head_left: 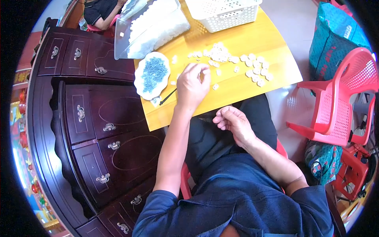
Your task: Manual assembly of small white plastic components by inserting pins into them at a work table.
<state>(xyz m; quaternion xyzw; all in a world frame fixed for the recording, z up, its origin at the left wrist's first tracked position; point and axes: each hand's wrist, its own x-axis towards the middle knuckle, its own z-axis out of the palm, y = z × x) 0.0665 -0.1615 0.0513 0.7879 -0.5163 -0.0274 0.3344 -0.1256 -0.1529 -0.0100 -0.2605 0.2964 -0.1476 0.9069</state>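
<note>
My left hand (pixel 193 85) is over the yellow table (pixel 272 43), its fingers curled; whatever they hold, if anything, is hidden. Beside that wrist a thin black stick (pixel 168 96) slants toward a white scalloped dish (pixel 139 85), which is heaped with small grey metal pins or screws (pixel 154 73). Over my lap, just off the table's near edge, my right hand (pixel 235 122) has its fingers bent together, and I cannot make out anything in them. Beyond my left hand lies a loose pile of small white plastic pieces (pixel 219 53), with more pieces (pixel 256 67) spread to its right.
A clear tub (pixel 120 43) full of white pieces and a white perforated basket (pixel 233 20) stand at the table's far side. Dark wooden drawers (pixel 98 114) flank my left. To the right are a pink plastic chair (pixel 335 94) and a teal bag (pixel 331 39). Another person (pixel 96 14) sits far left.
</note>
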